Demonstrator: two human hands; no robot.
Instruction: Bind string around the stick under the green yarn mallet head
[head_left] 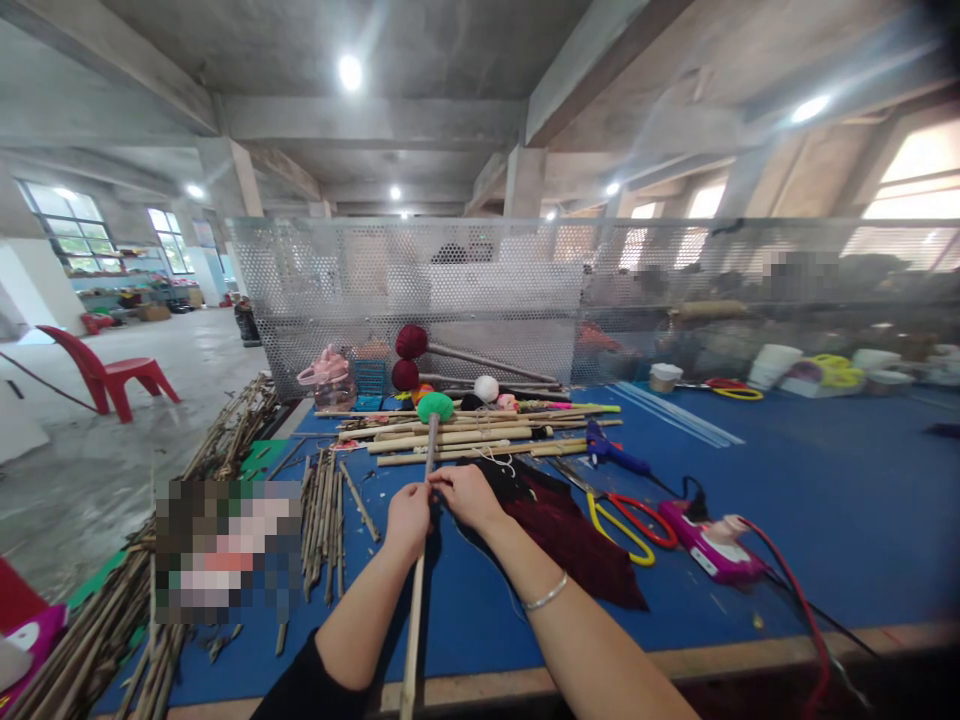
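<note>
A long wooden stick (416, 620) with a green padded ball (435, 406) on its far end stands out in front of me, its near end toward the table's front edge. My left hand (409, 518) is closed around the stick below the grey upper part of its shaft. My right hand (466, 497) meets it there, thumb and fingers pinched at the shaft; any small thing between those fingertips is hidden. Dark red and black cloth (574, 530) lies beside my right forearm. Several bamboo sticks (457, 438) lie crosswise beyond my hands.
Scissors (626, 520) with red and yellow handles, a blue glue gun (615, 450) and a magenta power strip (712, 545) with cords are on the right. Short twigs (322, 525) and a twig pile (127, 600) lie left. A perforated metal screen (337, 290) stands behind the blue table (825, 500).
</note>
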